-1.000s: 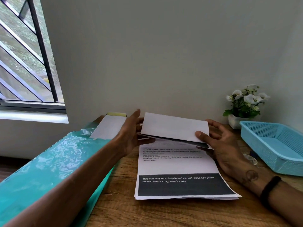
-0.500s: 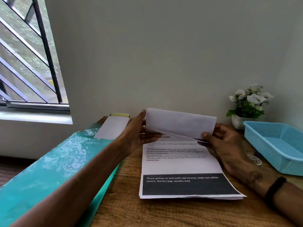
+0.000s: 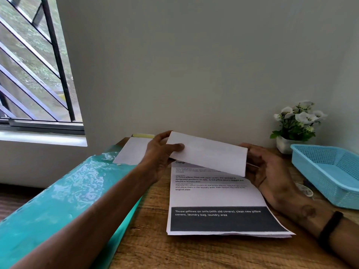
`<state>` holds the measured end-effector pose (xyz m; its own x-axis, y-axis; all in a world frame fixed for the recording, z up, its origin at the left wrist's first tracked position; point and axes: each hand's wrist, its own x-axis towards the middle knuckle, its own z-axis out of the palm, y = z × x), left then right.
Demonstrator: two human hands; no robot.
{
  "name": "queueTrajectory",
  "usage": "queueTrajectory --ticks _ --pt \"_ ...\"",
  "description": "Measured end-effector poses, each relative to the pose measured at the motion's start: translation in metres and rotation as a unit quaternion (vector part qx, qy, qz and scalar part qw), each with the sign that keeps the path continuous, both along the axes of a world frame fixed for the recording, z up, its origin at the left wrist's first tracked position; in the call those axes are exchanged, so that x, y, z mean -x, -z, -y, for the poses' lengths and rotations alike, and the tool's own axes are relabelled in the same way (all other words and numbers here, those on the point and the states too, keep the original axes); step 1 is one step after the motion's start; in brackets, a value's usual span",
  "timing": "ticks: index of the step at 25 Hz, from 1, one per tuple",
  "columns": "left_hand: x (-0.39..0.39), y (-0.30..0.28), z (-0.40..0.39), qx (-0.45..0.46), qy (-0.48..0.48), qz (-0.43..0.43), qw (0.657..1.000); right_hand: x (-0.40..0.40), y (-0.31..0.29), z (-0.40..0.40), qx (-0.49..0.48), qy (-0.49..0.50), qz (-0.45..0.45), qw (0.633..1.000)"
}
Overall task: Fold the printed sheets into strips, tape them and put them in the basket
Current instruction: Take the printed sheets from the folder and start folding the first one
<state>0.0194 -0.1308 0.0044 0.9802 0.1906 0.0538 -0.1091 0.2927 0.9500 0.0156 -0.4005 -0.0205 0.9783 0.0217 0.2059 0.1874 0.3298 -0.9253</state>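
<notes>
Wooden table (image 3: 194, 253) fills the lower part of the frame, running up to a plain grey wall (image 3: 194, 65), with a barred window (image 3: 35, 65) in the upper left. A glossy teal sheet (image 3: 54, 200) covers the table's left side, reaching from the lower left corner toward the middle. At centre lies a stack of printed sheets (image 3: 215, 199), flat on the wood, its near end bearing a dark band with white lettering. The far end of the top sheet is lifted and turned over toward the viewer as a white flap (image 3: 209, 154), blank side showing, tilted down to the right and standing above the printed text. The left hand (image 3: 161, 152), just left of centre, pinches the flap's left edge, thumb on the front face and fingers behind. The right hand (image 3: 268, 167), right of centre, sits at the flap's right edge with fingers curled behind it; how firmly it grips cannot be made out. A light blue basket (image 3: 330, 171) stands at the right edge of the frame, apart from the sheets. Above it, against the wall, is a small pot of white flowers (image 3: 297, 121). A folded white paper (image 3: 134, 150) lies on the teal sheet's far end, with a yellow pad (image 3: 142, 135) behind it. A black wristband (image 3: 330, 228) circles the right wrist at lower right.
</notes>
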Motion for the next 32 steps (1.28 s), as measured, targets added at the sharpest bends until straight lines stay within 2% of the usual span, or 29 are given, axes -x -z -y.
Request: queueTrajectory --ticks 2,3,4,5,6,7,8,9,12,15,18,22,25,27,28,30,32 --pt "0.000 0.002 0.005 -0.027 0.009 0.028 0.999 -0.002 0.003 0.001 0.043 -0.005 0.004 0.999" --pt "0.003 0.003 0.008 -0.080 -0.001 0.059 0.995 -0.004 0.007 0.002 0.084 0.011 0.026 0.996" --pt "0.005 0.004 0.009 -0.204 -0.046 0.114 0.971 -0.005 0.012 0.001 0.125 0.026 0.044 0.991" --pt "0.005 0.005 0.007 -0.377 -0.116 0.177 0.902 -0.006 0.015 0.001 0.155 0.035 0.061 0.985" --pt "0.003 0.007 0.004 -0.531 -0.171 0.248 0.792 -0.006 0.016 0.000 0.181 0.043 0.080 0.979" --pt "0.006 0.007 0.004 -0.626 -0.189 0.308 0.691 -0.005 0.016 0.000 0.203 0.046 0.109 0.972" --pt "0.009 0.005 0.008 -0.675 -0.170 0.342 0.631 -0.002 0.014 -0.001 0.228 0.048 0.137 0.963" --pt "0.013 0.005 0.014 -0.701 -0.129 0.356 0.605 0.002 0.012 -0.003 0.249 0.047 0.163 0.954" --pt "0.022 0.006 0.035 -0.706 -0.037 0.374 0.600 0.008 0.009 -0.010 0.276 0.062 0.207 0.936" --pt "0.021 0.000 0.033 -0.693 -0.062 0.364 0.619 0.008 0.005 -0.011 0.257 0.096 0.207 0.939" --pt "0.016 -0.006 0.015 -0.700 -0.115 0.326 0.625 0.008 -0.001 -0.011 0.197 0.144 0.166 0.955" --pt "0.005 -0.004 0.004 -0.672 -0.148 0.266 0.675 0.007 0.002 -0.009 0.173 0.164 0.090 0.967" --pt "-0.008 0.007 -0.020 -0.612 -0.233 0.234 0.719 0.009 0.004 -0.008 0.198 0.141 0.065 0.968" --pt "-0.017 0.014 -0.046 -0.604 -0.302 0.156 0.721 0.012 0.004 -0.006 0.245 0.123 0.064 0.959" --pt "-0.020 0.019 -0.059 -0.626 -0.322 0.083 0.705 0.012 0.005 -0.004 0.280 0.115 0.070 0.951" --pt "-0.027 0.033 -0.080 -0.660 -0.309 -0.055 0.682 0.012 0.007 -0.003 0.327 0.112 0.092 0.934" --pt "-0.031 0.045 -0.091 -0.648 -0.282 -0.106 0.700 0.013 0.008 -0.004 0.323 0.120 0.108 0.933"
